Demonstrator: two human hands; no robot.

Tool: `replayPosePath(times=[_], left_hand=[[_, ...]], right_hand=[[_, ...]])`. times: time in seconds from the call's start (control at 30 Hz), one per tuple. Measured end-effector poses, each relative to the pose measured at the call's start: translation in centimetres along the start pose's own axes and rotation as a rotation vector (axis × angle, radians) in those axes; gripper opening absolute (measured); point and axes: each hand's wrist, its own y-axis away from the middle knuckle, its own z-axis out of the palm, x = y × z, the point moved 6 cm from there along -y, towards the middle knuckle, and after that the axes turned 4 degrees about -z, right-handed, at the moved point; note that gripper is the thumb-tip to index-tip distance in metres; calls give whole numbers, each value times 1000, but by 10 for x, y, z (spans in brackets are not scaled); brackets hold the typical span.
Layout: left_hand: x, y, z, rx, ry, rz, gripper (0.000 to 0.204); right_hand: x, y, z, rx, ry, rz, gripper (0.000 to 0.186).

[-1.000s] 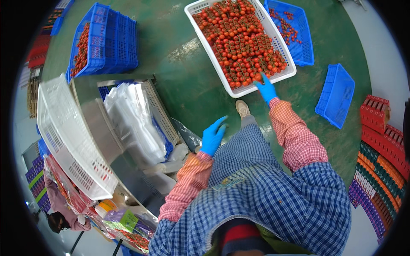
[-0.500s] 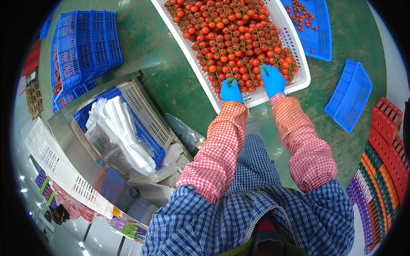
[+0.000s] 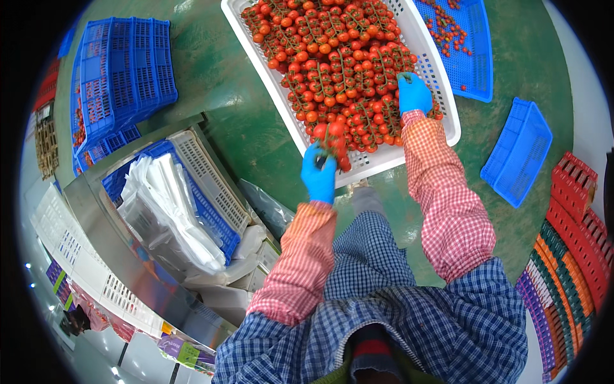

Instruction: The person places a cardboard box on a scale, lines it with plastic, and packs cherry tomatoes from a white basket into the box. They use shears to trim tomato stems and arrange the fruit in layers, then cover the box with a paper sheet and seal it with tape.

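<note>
A white perforated crate (image 3: 268,82) stands ahead of me, heaped with red cherry tomatoes (image 3: 348,70) on green vines. At its near left corner, my left hand (image 3: 318,174) in a blue glove pinches the stem of a small bunch of cherry tomatoes (image 3: 330,136). That bunch hangs just above the crate's near rim, slightly blurred. My right hand (image 3: 416,96), gloved in blue too, is closed with its fingertips down on the vines at the crate's right side. What those fingertips hold is hidden.
Beyond the crate's right side lies a blue crate (image 3: 476,67) with loose tomatoes. A smaller blue basket (image 3: 518,153) sits on the green floor at right. Stacked blue crates (image 3: 125,70) stand at left. Closer, a metal-edged cart (image 3: 109,221) holds white plastic bags (image 3: 173,211).
My left hand has drawn back toward me and left, lifting a small tomato bunch from the heap. My right hand has moved farther away and slightly right over the tomatoes.
</note>
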Motion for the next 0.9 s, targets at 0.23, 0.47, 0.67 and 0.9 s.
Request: replayPosePath(times=[0.23, 0.47, 0.67, 0.9], left_hand=[[13, 95, -56, -203, 812, -528, 42], [45, 203, -52, -361, 1264, -729, 53], [50, 245, -23, -489, 1514, -815, 60], [77, 254, -34, -326, 1017, -642, 79]], right_hand=[[11, -44, 24, 69, 188, -181, 25], [25, -103, -19, -11, 314, -725, 12], [31, -89, -75, -211, -424, -687, 19], [-81, 95, -27, -1127, -696, -538, 39]])
